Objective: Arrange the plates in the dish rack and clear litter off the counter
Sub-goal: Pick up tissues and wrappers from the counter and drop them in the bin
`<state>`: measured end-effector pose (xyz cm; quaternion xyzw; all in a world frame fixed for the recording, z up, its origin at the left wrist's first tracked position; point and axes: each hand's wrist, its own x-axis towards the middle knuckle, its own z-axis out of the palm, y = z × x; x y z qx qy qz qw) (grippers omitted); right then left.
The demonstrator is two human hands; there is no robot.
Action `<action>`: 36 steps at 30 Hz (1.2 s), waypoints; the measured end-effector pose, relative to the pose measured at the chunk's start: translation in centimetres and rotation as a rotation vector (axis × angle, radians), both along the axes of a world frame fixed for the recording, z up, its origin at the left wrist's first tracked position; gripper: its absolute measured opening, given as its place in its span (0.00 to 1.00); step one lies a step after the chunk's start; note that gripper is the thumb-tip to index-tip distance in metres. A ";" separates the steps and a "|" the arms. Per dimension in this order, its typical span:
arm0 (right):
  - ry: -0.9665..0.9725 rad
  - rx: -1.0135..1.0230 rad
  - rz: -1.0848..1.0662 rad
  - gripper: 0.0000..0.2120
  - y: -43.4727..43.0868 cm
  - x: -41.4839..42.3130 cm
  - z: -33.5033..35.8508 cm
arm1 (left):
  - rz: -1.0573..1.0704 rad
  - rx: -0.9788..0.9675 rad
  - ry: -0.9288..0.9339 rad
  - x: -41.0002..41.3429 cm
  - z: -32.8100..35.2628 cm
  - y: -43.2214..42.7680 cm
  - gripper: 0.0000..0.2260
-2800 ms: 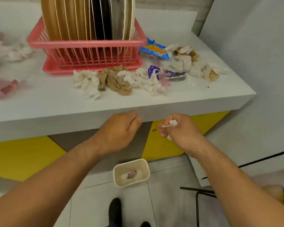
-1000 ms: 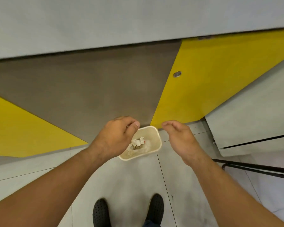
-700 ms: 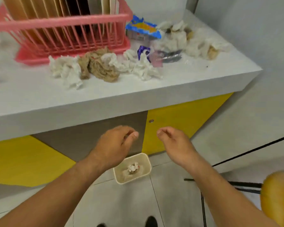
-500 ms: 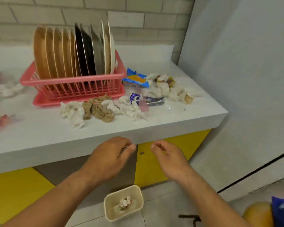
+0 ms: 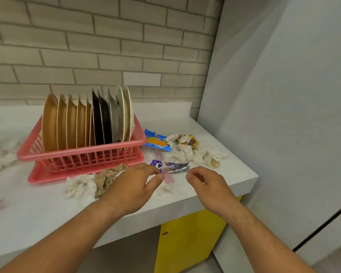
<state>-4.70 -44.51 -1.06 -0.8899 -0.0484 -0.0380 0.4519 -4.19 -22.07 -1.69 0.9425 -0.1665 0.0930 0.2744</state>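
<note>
Several plates (image 5: 87, 123), tan, black, grey and white, stand upright in a pink dish rack (image 5: 81, 154) on the white counter (image 5: 37, 205). Litter lies in front of and to the right of the rack: white crumpled tissues (image 5: 79, 186), a brown crumpled napkin (image 5: 106, 177), a purple wrapper (image 5: 173, 166), a blue and orange wrapper (image 5: 158, 142) and a tissue pile (image 5: 195, 152). My left hand (image 5: 134, 186) hovers over the tissues by the purple wrapper, fingers loosely curled and holding nothing. My right hand (image 5: 207, 184) is over the counter's front edge, loosely curled and empty.
A brick wall (image 5: 106, 46) backs the counter and a grey panel (image 5: 283, 115) closes it on the right. More tissues (image 5: 0, 156) lie at the far left. Yellow cabinet doors (image 5: 187, 241) sit under the counter.
My right hand dropped its tissue scrap into the floor bin. Both hands, empty, then rose from below the counter edge to above the litter, and the view lifted from the floor to the counter.
</note>
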 end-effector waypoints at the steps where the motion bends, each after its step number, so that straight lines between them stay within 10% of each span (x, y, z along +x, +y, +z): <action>1: -0.005 -0.007 -0.014 0.06 0.3 0.5 0.0 | -0.007 0.002 0.003 0.7 0.1 0.2 0.18; 21: -0.006 -0.093 0.025 0.06 -1.3 15.8 -1.6 | -0.002 0.419 -0.142 15.6 -2.0 -4.7 0.14; 30: 0.021 -0.090 0.152 0.07 -5.2 23.8 -2.3 | 0.338 0.789 0.221 24.9 -3.8 -7.3 0.34; 36: 0.023 -0.056 0.171 0.07 -6.3 26.7 -2.8 | 0.334 0.845 0.185 26.4 -3.9 -6.9 0.27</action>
